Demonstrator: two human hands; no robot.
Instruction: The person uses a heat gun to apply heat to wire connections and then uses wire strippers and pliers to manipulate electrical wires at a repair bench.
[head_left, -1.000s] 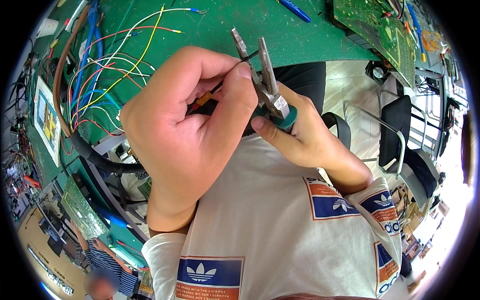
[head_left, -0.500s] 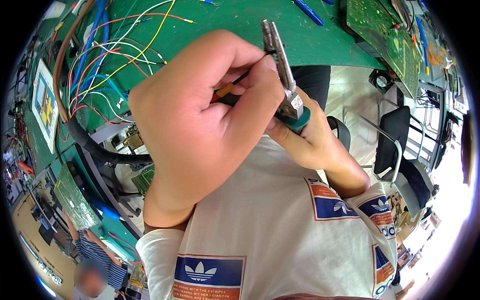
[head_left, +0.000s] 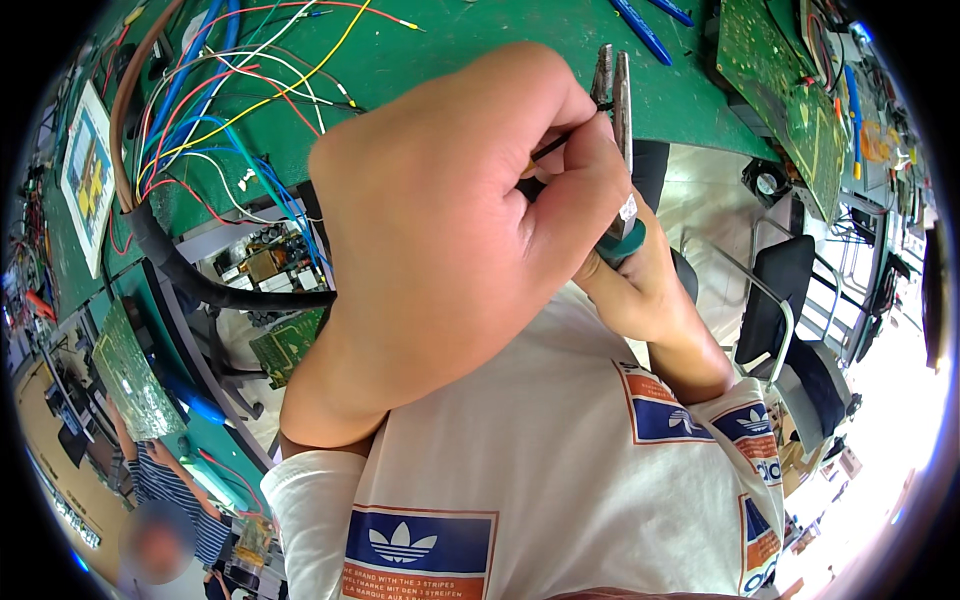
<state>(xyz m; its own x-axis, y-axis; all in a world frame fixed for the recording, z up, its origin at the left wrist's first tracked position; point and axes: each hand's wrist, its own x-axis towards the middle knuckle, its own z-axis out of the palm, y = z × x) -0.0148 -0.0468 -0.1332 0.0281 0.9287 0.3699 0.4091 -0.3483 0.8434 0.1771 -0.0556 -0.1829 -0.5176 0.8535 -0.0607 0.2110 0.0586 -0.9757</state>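
In a closed pinch, my left hand [head_left: 450, 230] grips a thin black wire [head_left: 550, 148], whose end lies at the pliers' jaws. Most of the wire is hidden behind the fingers and palm. My right hand [head_left: 640, 290] is wrapped around the green handle [head_left: 622, 243] of the pliers [head_left: 624, 120], partly hidden behind the left hand. The metal jaws point up and stand slightly apart, right beside my left thumb and fingertips.
Loose coloured wires [head_left: 250, 110] lie on the green worktable [head_left: 480, 25], fed from a thick black cable [head_left: 200, 285]. Blue pens [head_left: 640, 30] and a circuit board [head_left: 775, 90] are at far right. A black chair [head_left: 780, 290] stands right; another person [head_left: 175, 480] is at lower left.
Both hands have shifted right together with the pliers and the black wire. The jaws now show a wider gap between them.
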